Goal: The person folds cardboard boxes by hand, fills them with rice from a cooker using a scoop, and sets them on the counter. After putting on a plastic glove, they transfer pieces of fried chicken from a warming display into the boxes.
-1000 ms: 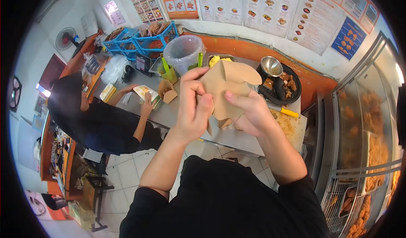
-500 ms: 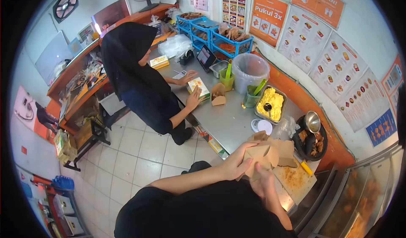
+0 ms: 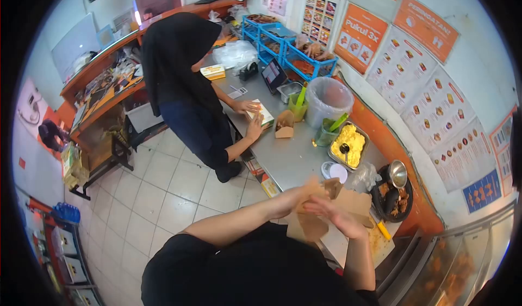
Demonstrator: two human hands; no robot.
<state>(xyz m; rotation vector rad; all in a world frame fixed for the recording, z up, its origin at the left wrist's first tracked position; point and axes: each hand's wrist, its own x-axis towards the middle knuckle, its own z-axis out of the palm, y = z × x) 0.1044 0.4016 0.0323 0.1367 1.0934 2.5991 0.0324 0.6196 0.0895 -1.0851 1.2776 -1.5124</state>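
Observation:
Both my hands hold a brown cardboard food box (image 3: 311, 223) in front of my chest, over the near end of the steel counter (image 3: 293, 153). My left hand (image 3: 296, 197) grips its left side from behind. My right hand (image 3: 334, 214) lies over its front with fingers spread along a flap. The box's flaps stand partly unfolded.
A person in a black head covering (image 3: 182, 83) stands at the counter's left, hands on a printed box (image 3: 261, 113). On the counter: a small brown box (image 3: 284, 124), a clear bin (image 3: 328, 100), a tray of yellow food (image 3: 348, 143), a black pan of fried pieces (image 3: 392, 193), a cutting board (image 3: 378, 238).
My head has turned left and back, so the counter and the other person now fill the view. The box has dropped from face height to chest height, both hands still on it.

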